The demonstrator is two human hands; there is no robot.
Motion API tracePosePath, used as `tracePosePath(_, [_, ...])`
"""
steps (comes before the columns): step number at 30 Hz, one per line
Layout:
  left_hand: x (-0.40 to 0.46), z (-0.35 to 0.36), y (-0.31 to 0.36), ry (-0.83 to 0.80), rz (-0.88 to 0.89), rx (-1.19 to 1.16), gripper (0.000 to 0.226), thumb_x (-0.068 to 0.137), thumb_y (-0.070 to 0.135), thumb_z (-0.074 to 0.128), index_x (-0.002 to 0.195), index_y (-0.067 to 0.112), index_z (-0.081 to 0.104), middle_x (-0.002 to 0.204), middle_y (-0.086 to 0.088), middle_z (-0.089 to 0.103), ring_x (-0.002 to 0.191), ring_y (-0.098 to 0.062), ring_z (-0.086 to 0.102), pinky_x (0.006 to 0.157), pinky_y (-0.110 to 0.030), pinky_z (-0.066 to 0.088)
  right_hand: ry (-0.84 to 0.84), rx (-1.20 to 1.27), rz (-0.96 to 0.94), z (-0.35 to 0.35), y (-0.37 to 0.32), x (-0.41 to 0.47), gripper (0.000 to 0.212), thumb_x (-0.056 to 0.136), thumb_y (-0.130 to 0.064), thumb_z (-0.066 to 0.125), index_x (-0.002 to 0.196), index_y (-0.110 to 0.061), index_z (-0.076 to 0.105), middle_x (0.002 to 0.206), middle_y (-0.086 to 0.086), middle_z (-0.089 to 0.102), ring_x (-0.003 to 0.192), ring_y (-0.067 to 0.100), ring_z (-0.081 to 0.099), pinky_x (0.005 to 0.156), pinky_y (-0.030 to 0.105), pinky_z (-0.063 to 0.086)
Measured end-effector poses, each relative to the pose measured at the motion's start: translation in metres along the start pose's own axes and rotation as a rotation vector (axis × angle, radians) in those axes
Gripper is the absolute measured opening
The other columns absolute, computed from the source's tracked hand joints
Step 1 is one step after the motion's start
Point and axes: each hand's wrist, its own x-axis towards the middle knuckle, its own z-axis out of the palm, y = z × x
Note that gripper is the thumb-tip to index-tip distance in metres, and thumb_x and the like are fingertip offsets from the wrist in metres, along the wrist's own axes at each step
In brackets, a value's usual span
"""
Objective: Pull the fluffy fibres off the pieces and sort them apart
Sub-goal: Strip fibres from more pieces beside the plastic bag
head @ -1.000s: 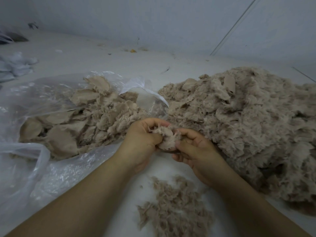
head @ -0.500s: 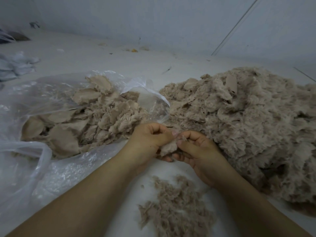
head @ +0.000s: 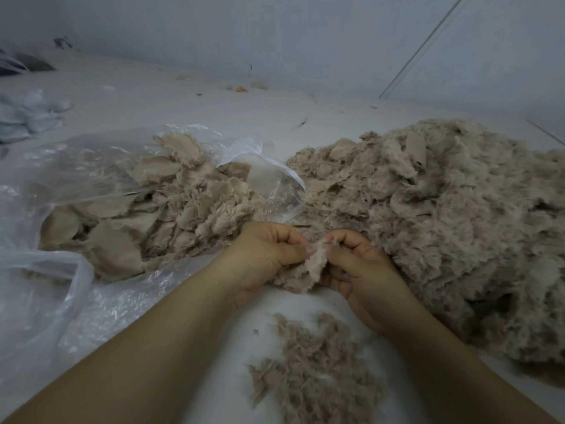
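left hand [head: 269, 255] + right hand [head: 360, 267]: both pinching one fluffy piece [head: 315, 264] | unsorted heap [head: 458, 224] at 3 o'clock | bagged pieces [head: 153, 215] at 10 | loose fibres [head: 312, 371] at 6

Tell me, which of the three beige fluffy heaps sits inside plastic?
The left heap of beige flat pieces, lying in the clear plastic bag; the big right heap and small near heap lie bare.

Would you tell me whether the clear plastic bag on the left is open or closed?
Open: the plastic bag's mouth gapes, and the pieces inside lie exposed.
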Motion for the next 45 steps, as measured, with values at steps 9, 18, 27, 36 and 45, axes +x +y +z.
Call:
tracePosePath(9, [0.001, -0.003, 0.001, -0.085, -0.064, 0.016, 0.028, 0.095, 0.016, 0.059, 0.094, -0.01, 0.07, 0.078, -0.022, 0.07, 0.057, -0.024, 0.063, 0.052, -0.031, 0.054, -0.032, 0.01, -0.02, 0.002, 0.001, 0.001, 0.019, 0.097, 0.004, 0.042, 0.089, -0.011, 0.053, 0.051, -0.007, 0.06, 0.044, 0.0, 0.056, 0.056, 0.021, 0.055])
tracePosePath(18, [0.0, 0.005, -0.003, -0.065, 0.071, 0.167, 0.009, 0.079, 0.007, 0.077, 0.073, 0.006, 0.069, 0.058, -0.002, 0.063, 0.051, -0.009, 0.053, 0.056, -0.019, 0.046, 0.053, -0.071, 0.004, 0.0, 0.0, 0.003, 0.04, 0.097, -0.008, 0.045, 0.074, -0.019, 0.075, 0.055, 0.003, 0.044, 0.05, 0.012, 0.05, 0.047, 0.021, 0.048])
tracePosePath(27, [0.003, -0.004, 0.001, 0.046, 0.114, 0.096, 0.021, 0.088, 0.009, 0.068, 0.068, 0.006, 0.064, 0.046, -0.008, 0.054, 0.034, -0.016, 0.041, 0.037, -0.018, 0.035, 0.058, -0.067, -0.004, 0.002, 0.004, 0.005, 0.042, 0.093, -0.021, 0.055, 0.053, -0.022, 0.065, 0.047, -0.005, 0.044, 0.052, 0.011, 0.052, 0.059, 0.025, 0.056])
tracePosePath(36, [0.007, -0.009, -0.001, 0.227, 0.172, 0.033, 0.027, 0.093, 0.006, 0.062, 0.066, 0.005, 0.058, 0.043, -0.01, 0.047, 0.028, -0.015, 0.034, 0.034, -0.016, 0.03, 0.053, -0.067, 0.0, -0.004, 0.007, 0.005, 0.025, 0.078, -0.035, 0.064, 0.074, -0.01, 0.065, 0.055, 0.0, 0.052, 0.056, 0.008, 0.056, 0.062, 0.025, 0.056])
tracePosePath(45, [0.006, -0.01, 0.002, 0.231, 0.217, -0.069, 0.021, 0.092, 0.003, 0.061, 0.072, 0.006, 0.057, 0.048, -0.006, 0.055, 0.035, -0.015, 0.045, 0.036, -0.017, 0.036, 0.068, -0.041, 0.016, -0.004, 0.003, 0.005, 0.032, 0.091, -0.001, 0.058, 0.064, -0.017, 0.062, 0.059, 0.0, 0.056, 0.054, 0.007, 0.057, 0.058, 0.023, 0.054])
